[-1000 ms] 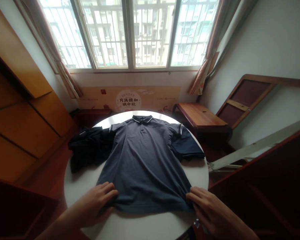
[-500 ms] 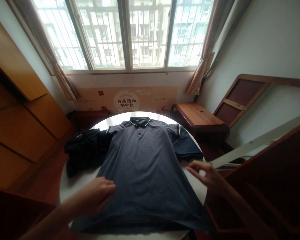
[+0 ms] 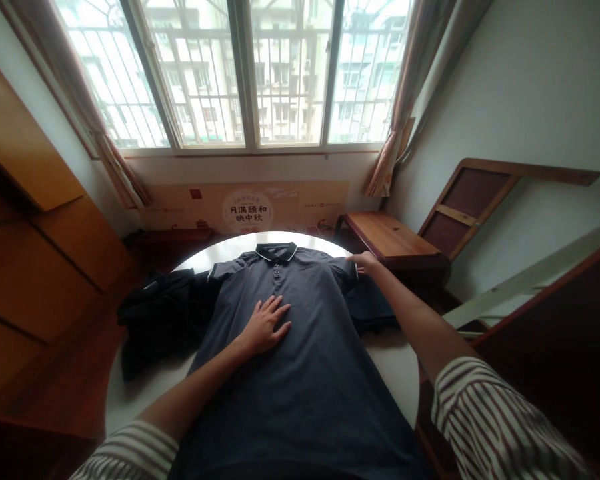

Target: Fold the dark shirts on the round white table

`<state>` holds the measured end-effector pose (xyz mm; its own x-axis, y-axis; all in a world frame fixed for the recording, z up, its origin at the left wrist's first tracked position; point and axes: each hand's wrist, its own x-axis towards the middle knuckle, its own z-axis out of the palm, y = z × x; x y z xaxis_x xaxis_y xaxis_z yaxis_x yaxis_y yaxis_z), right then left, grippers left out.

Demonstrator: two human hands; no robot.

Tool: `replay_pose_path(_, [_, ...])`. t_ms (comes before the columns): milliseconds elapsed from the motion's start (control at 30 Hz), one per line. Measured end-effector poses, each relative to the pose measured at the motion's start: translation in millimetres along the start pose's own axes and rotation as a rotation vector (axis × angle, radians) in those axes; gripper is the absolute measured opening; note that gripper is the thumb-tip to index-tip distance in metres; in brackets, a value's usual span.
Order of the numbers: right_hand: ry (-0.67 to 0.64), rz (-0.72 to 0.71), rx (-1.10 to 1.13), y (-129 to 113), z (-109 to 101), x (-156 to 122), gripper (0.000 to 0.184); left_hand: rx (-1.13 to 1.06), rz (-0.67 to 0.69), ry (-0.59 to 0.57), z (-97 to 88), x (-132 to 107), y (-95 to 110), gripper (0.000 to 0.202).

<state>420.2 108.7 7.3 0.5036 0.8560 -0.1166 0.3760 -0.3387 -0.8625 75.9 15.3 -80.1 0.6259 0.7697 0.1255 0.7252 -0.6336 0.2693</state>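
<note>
A dark grey polo shirt (image 3: 300, 373) lies spread front side up, its black, white-edged collar at the far end. My left hand (image 3: 266, 325) rests flat on the chest below the buttons, fingers spread. Out at the right sleeve, my right hand (image 3: 366, 262) pinches the white-trimmed cuff; part of its grip is hidden. Beneath that sleeve is a folded navy garment (image 3: 373, 308). To the left of the shirt sits a heap of black clothing (image 3: 163, 317), partly touching the left sleeve.
The round white table (image 3: 397, 357) carries all the clothes. Beyond its right edge stands a wooden side table (image 3: 393, 233), with a framed wooden panel (image 3: 463, 207) against the wall. Orange cabinets (image 3: 45, 267) line the left side; a barred window (image 3: 245, 80) is ahead.
My left hand has moved forward and right, from the shirt's left side onto its chest, and opened flat. My right hand has reached forward and taken hold of the right sleeve cuff.
</note>
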Motion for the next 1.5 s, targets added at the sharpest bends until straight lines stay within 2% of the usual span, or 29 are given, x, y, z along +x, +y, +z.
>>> replay_pose_path(100, [0.039,-0.025,-0.087,-8.7,4.5,9.5,0.031,-0.003,0.005,0.014,2.3,-0.7,-1.0,0.058])
replay_pose_path(200, [0.041,-0.153,-0.144,-22.7,9.7,13.3,0.03,-0.001,0.005,0.024,4.9,0.4,-1.4,0.057])
replay_pose_path(300, [-0.085,-0.262,-0.202,-34.0,22.2,10.3,0.033,0.001,0.0,0.027,6.2,0.6,-0.4,0.056])
replay_pose_path(367, [-0.206,-0.29,-0.305,-37.1,34.2,7.5,0.028,0.004,-0.003,0.031,5.5,0.4,1.3,0.055])
replay_pose_path(433, [-0.253,-0.307,-0.418,-37.4,46.1,7.3,0.027,0.007,-0.006,0.038,4.3,0.2,3.3,0.054])
replay_pose_path(567, [-0.123,-0.311,-0.527,-35.5,61.9,17.5,0.022,0.008,-0.003,0.044,3.5,0.3,4.8,0.054])
replay_pose_path(633, [-0.072,-0.284,-0.563,-34.5,67.1,24.8,0.028,0.006,-0.001,0.046,4.5,0.3,4.2,0.054])
replay_pose_path(733, [-0.041,-0.248,-0.592,-33.7,75.1,33.8,0.036,0.001,-0.004,0.048,6.0,-0.1,3.1,0.055])
replay_pose_path(833, [-0.015,-0.257,-0.599,-34.6,81.3,39.6,0.032,-0.008,-0.002,0.053,6.3,-0.6,3.3,0.055])
replay_pose_path(1067, [0.08,-0.329,-0.646,-38.0,70.7,33.3,0.038,-0.028,-0.002,0.06,4.2,-1.8,3.5,0.055])
replay_pose_path(1167, [0.064,-0.416,-0.693,-46.0,75.7,12.6,0.039,-0.024,0.002,0.066,5.0,-1.8,4.5,0.055])
replay_pose_path(1267, [-0.055,-0.617,-0.719,-51.5,95.2,-29.0,0.034,-0.04,0.014,0.101,7.0,-1.6,5.9,0.05])
replay_pose_path(1333, [-0.181,-0.752,-0.726,-45.1,110.5,-69.9,0.027,-0.09,0.001,0.156,4.6,-1.1,3.3,0.042])
replay_pose_path(1400, [-0.314,-0.873,-0.728,-28.5,121.9,-118.0,0.022,-0.14,-0.064,0.252,-5.5,0.0,-6.1,0.038])
replay_pose_path(1500, [-0.575,-1.16,-0.632,6.2,126.6,-190.1,0.029,-0.087,-0.281,0.472,-38.0,3.9,-37.3,0.037])
